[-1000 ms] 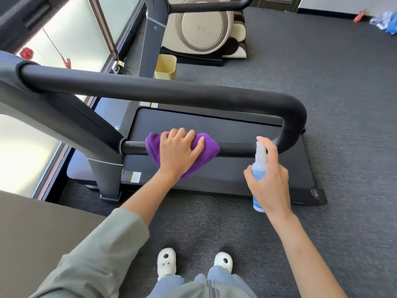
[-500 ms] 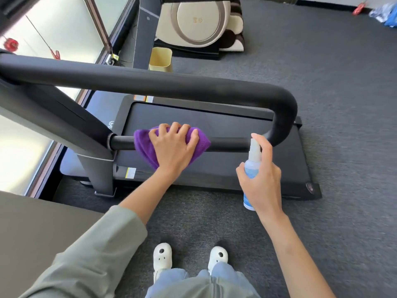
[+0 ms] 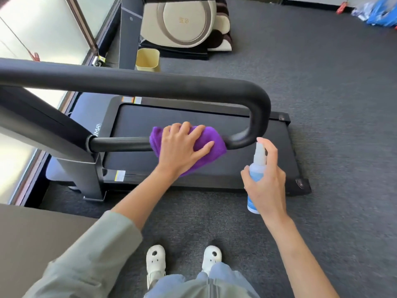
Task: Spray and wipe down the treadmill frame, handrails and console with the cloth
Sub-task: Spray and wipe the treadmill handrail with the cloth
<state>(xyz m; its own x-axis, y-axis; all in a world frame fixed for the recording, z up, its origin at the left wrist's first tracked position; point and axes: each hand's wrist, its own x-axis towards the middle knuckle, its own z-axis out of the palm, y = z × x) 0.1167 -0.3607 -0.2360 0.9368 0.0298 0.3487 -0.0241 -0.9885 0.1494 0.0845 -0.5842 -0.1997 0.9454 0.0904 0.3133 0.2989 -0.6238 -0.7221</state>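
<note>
A black treadmill [image 3: 214, 117] stands on grey carpet, seen from its side. Its handrail [image 3: 150, 84] loops from a thick upper bar round a bend down to a thinner lower bar [image 3: 120, 144]. My left hand [image 3: 182, 147] presses a purple cloth [image 3: 214, 140] over the lower bar, close to the bend, fingers spread and wrapped over the cloth. My right hand [image 3: 266, 181] grips a small clear-blue spray bottle [image 3: 256, 166] upright, index finger on the nozzle, just right of the bend. The console is out of view.
The treadmill upright [image 3: 79, 166] is at left beside a glass wall [image 3: 43, 29]. A yellow bin [image 3: 148, 60] and a beige machine [image 3: 184, 22] stand behind. Blue items [image 3: 380, 14] lie at far right. A grey surface [image 3: 32, 244] sits at lower left.
My left hand has slid the purple cloth to the right along the lower bar, up to the bend. The right hand with the bottle stays beside the bend.
</note>
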